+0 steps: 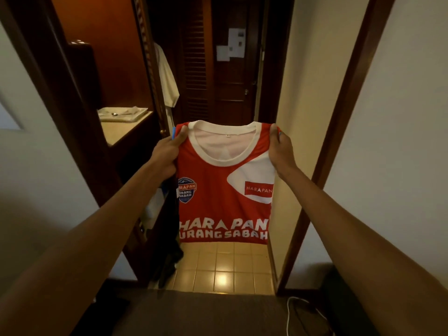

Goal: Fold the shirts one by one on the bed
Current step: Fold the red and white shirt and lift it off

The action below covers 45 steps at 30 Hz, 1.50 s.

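While both arms reach straight forward, the person faces an open doorway onto a corridor with a tiled floor (225,263) and a dark wooden door (230,76) at its far end.

All positions below are given from the red shirt (223,204).

- Shirt: it hangs in the air directly ahead of the person, printed front facing the camera. Its long axis is vertical, with the white collar up and the hem down. The side edges appear turned back behind the panel. A strip of blue shows behind its left shoulder.
- Hands: the left hand (167,154) grips the left shoulder and the right hand (281,154) grips the right shoulder, fingers curled over the fabric. They are level with each other, and neither is clearly nearer the garment.
- Below the hem, at the frame's bottom edge, lies a dark flat surface (194,316). Whether this is the bed cannot be told.
- Judgement: the next move is to lower the shirt hem first onto a flat surface, keeping both shoulders level.
- Left of the shirt, an alcove holds a pale worktop (123,134). On it sits a white tray (121,118) holding a small metallic item, possibly a spoon (114,114). Its other contents are unclear.
- Above and left hangs a white garment (167,78).
- Below and right, a white cable (289,311) trails.
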Motion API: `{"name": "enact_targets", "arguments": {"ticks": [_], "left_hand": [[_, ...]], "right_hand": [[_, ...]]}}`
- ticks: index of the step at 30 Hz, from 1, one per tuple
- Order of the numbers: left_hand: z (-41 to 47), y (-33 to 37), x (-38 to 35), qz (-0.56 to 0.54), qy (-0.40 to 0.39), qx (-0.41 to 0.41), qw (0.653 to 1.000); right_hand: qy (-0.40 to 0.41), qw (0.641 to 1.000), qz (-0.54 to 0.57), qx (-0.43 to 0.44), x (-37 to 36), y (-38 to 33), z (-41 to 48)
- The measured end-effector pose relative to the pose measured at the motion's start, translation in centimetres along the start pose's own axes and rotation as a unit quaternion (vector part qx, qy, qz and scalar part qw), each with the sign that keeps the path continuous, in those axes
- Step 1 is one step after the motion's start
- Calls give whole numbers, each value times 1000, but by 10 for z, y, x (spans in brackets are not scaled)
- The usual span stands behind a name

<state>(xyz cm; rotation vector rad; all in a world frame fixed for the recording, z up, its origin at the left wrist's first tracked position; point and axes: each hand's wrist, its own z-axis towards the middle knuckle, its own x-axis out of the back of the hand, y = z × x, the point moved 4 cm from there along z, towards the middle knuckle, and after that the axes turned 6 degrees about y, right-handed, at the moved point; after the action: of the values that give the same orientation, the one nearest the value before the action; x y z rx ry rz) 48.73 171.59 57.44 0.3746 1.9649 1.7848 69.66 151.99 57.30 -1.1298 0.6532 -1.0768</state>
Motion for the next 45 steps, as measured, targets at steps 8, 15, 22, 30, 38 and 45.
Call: {"name": "enact_targets", "arguments": {"ticks": [8,15,22,30,38,45], "left_hand": [[186,17,-76,10,26,-25,999],[332,37,-134,100,58,-158,981],[501,30,-194,112,48,-192,974],[695,42,-262,143,-7,-193,971],[841,27,-284,133,23,-194,972],[986,40,-282,143,112,-195,964]], "right_hand": [[22,1000,-5,2,-64,47,187],[40,998,-41,18,-107,74,337],[74,993,-84,43,-155,126,493],[115,987,-103,33,-210,178,661],[74,995,-64,21,-287,240,798],[33,999,-27,18,-389,285,942]]}}
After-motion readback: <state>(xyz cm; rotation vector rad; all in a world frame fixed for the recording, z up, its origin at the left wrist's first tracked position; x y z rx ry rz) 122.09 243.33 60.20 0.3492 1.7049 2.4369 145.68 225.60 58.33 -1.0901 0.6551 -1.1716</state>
